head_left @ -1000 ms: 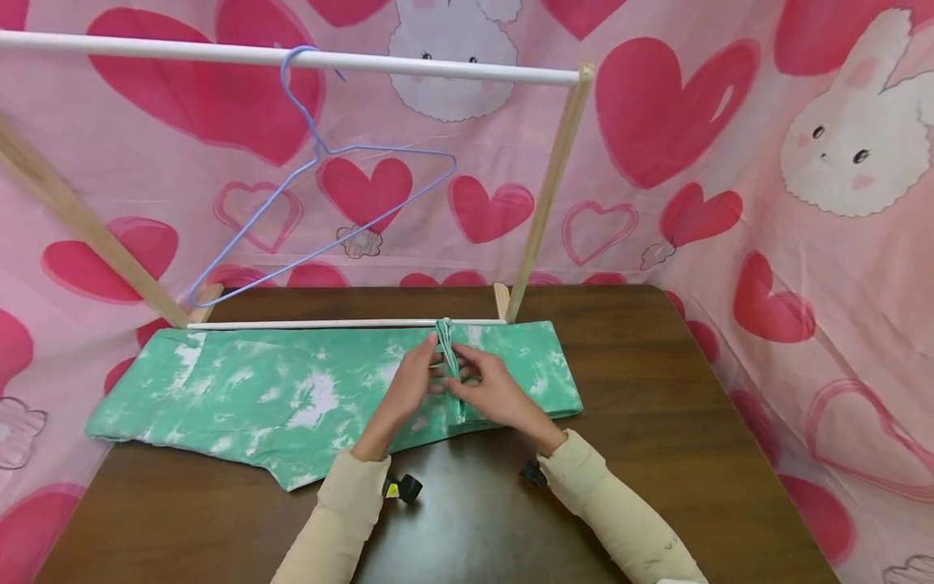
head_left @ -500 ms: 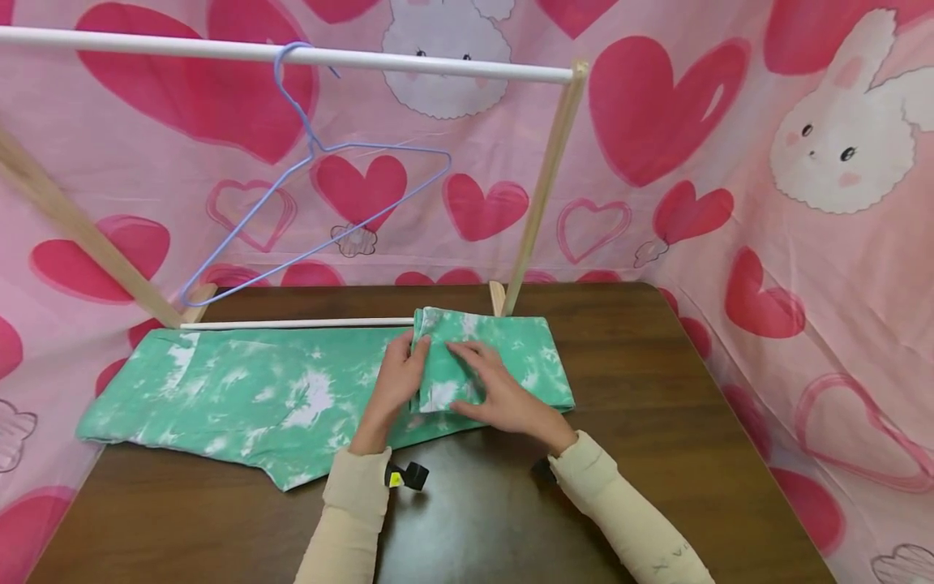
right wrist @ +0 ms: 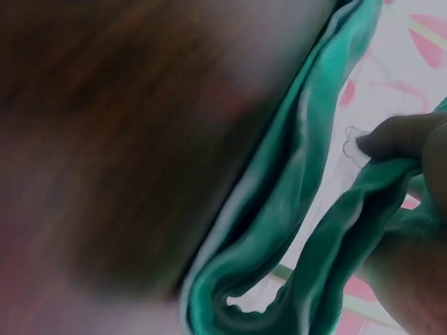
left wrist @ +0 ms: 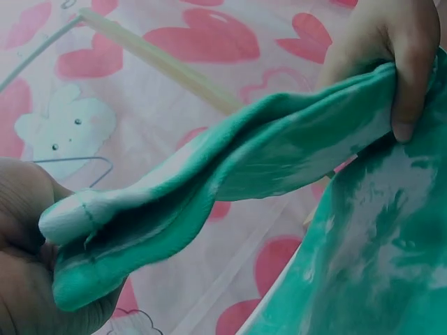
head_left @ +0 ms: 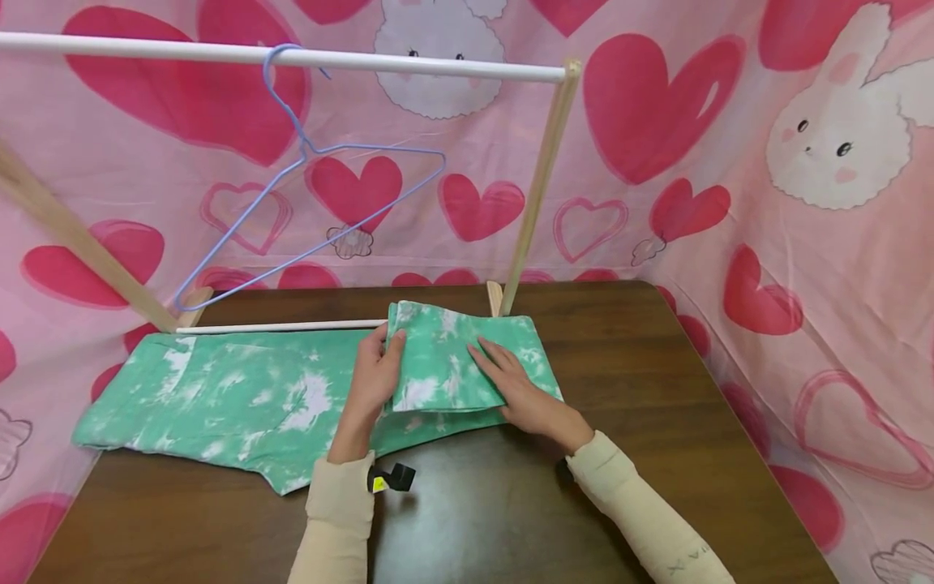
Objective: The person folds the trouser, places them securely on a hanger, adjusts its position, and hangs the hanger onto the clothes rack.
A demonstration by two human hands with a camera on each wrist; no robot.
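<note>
Green-and-white tie-dye trousers (head_left: 241, 389) lie lengthwise on the table, one leg laid over the other. Their leg end is turned back toward the left, making a doubled flap above the layers below. My left hand (head_left: 375, 369) grips the flap's left edge, thumb on top and fingers underneath. In the left wrist view, the two stitched hems (left wrist: 87, 216) sit in that hand's grasp. On the flap's near right part, my right hand (head_left: 521, 393) lays its fingers over the cloth, the thumb hidden beneath the edge. The flap rises in a wavy band between both hands.
A white rail (head_left: 438, 63) on wooden posts (head_left: 543, 186) spans the back, with a blue wire hanger (head_left: 306, 150) hooked over it. A lower white rod (head_left: 284, 327) runs behind the trousers. The brown table (head_left: 642, 454) meets a pink heart-patterned curtain (head_left: 642, 243).
The bunched leg end between my hands has spread into a flat flap. My left hand has moved left with its edge; my right hand has shifted slightly right and now holds the flap's near side.
</note>
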